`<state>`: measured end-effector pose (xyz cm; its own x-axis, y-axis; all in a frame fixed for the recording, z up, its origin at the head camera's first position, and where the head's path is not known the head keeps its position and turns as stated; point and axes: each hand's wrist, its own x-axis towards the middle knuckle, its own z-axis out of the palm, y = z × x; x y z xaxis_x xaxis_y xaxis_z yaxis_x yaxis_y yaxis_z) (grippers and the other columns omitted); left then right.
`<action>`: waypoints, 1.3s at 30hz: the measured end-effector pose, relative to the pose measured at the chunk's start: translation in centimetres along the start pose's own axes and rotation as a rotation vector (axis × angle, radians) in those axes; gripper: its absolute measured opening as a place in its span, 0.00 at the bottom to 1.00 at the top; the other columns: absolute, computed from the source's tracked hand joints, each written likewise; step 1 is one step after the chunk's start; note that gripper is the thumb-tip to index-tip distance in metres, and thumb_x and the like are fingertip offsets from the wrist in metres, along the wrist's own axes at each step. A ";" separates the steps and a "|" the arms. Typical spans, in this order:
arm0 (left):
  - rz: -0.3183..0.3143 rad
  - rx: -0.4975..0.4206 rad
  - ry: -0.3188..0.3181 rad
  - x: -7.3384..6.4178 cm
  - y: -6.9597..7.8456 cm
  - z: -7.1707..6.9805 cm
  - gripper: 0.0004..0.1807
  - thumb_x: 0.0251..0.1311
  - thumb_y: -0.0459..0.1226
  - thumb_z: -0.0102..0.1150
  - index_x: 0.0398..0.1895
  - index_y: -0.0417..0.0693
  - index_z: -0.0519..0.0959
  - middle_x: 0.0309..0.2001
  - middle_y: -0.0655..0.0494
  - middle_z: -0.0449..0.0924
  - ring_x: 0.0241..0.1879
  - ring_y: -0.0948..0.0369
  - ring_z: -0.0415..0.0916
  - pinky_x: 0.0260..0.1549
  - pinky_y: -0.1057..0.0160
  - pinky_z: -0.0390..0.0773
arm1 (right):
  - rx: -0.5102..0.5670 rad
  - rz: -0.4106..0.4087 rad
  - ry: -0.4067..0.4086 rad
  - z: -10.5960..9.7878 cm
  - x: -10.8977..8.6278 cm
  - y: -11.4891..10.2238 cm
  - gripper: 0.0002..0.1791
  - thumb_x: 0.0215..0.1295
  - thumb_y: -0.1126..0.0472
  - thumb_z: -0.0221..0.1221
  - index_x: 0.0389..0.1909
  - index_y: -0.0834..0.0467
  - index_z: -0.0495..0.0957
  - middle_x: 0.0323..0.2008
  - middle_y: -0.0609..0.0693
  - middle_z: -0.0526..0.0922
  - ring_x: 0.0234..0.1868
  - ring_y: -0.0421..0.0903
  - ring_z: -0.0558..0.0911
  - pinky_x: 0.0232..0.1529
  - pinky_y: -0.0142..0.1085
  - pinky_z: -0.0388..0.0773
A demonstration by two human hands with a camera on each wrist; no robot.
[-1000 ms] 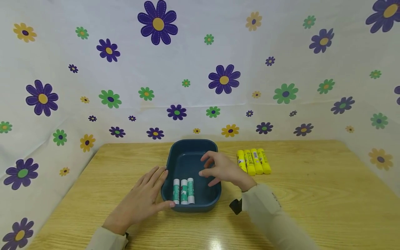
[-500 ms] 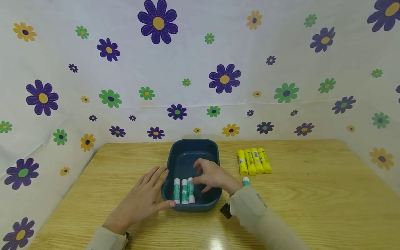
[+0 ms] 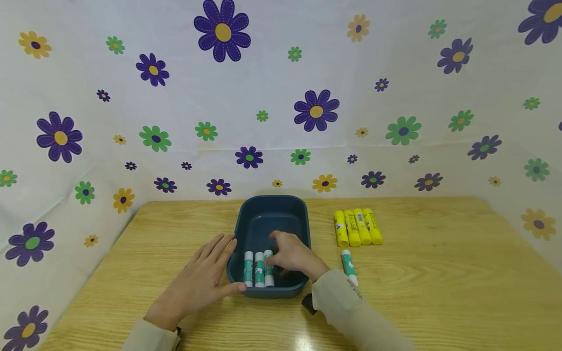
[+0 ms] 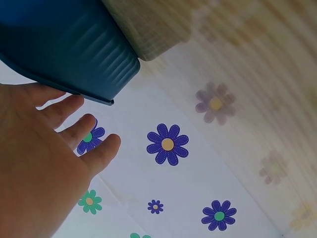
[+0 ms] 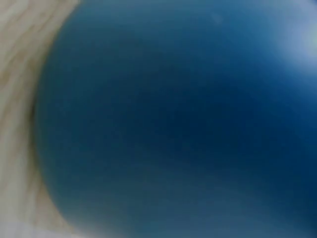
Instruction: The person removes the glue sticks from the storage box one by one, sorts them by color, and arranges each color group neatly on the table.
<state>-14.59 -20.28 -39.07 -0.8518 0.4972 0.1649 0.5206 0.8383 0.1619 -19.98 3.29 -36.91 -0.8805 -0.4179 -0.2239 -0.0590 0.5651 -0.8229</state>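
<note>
A dark blue plastic bin [image 3: 286,204] sits on the table with three green-and-white glue sticks [image 3: 248,269] side by side in its near left part. My left hand [image 3: 196,277] rests along the bin's left side, fingers straight, thumb on the near rim. The left wrist view has these fingers [image 4: 101,154] spread at the bin's rim. My right hand [image 3: 295,253] reaches into the bin from the right. Its thumb overlaps the rightmost glue stick [image 3: 269,280], and a gap shows between thumb and index finger. Blurred bin wall [image 5: 163,124] fills the right wrist view, hiding the hand.
Several yellow glue sticks [image 3: 357,227] lie in a row on the wooden table [image 3: 430,273], right of the bin. Another green-and-white glue stick [image 3: 349,265] lies nearer, beside my right sleeve [image 3: 351,302]. A flower-printed cloth [image 3: 263,97] hangs behind.
My right hand has moved left and lower in the bin, up to the rightmost glue stick. The glue stick beside my sleeve has come into view. My left hand stays put.
</note>
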 end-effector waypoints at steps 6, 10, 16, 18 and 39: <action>-0.016 -0.030 -0.028 0.0 0.2 -0.1 0.52 0.66 0.66 0.52 0.78 0.35 0.58 0.79 0.42 0.53 0.77 0.43 0.47 0.70 0.36 0.55 | 0.015 0.006 0.000 0.4 0.3 0.4 0.38 0.59 0.72 0.69 0.69 0.74 0.64 0.45 0.62 0.78 0.23 0.48 0.84 0.22 0.38 0.84; -0.016 -0.034 -0.024 -0.1 0.0 -0.1 0.52 0.66 0.66 0.52 0.78 0.35 0.58 0.79 0.42 0.52 0.77 0.42 0.47 0.70 0.35 0.55 | 0.052 0.021 -0.018 0.7 0.5 0.4 0.36 0.58 0.73 0.69 0.67 0.74 0.66 0.44 0.61 0.77 0.25 0.49 0.84 0.23 0.39 0.85; 0.001 -0.018 -0.010 -0.2 -0.2 -0.1 0.53 0.66 0.68 0.50 0.78 0.35 0.58 0.78 0.42 0.53 0.77 0.43 0.48 0.70 0.36 0.56 | 0.080 0.023 -0.036 0.8 0.5 0.2 0.22 0.57 0.75 0.68 0.53 0.73 0.75 0.37 0.57 0.77 0.25 0.49 0.84 0.23 0.40 0.85; 0.001 -0.017 -0.008 -0.2 -0.2 -0.1 0.53 0.66 0.68 0.50 0.78 0.35 0.58 0.78 0.41 0.54 0.77 0.43 0.49 0.70 0.36 0.56 | 0.075 0.019 -0.038 0.9 0.5 0.2 0.17 0.57 0.76 0.68 0.46 0.71 0.77 0.35 0.56 0.78 0.25 0.48 0.84 0.23 0.39 0.85; 0.014 -0.019 -0.003 -0.2 -0.1 0.0 0.52 0.67 0.67 0.50 0.78 0.35 0.58 0.79 0.42 0.53 0.77 0.42 0.48 0.70 0.36 0.56 | 0.307 -0.165 -0.115 0.4 0.1 0.5 0.14 0.65 0.77 0.60 0.49 0.66 0.74 0.35 0.56 0.82 0.31 0.47 0.84 0.30 0.46 0.87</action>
<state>-14.53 -20.46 -39.11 -0.8446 0.5096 0.1641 0.5335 0.8269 0.1779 -19.90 3.30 -37.58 -0.8113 -0.5725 -0.1182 -0.0362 0.2510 -0.9673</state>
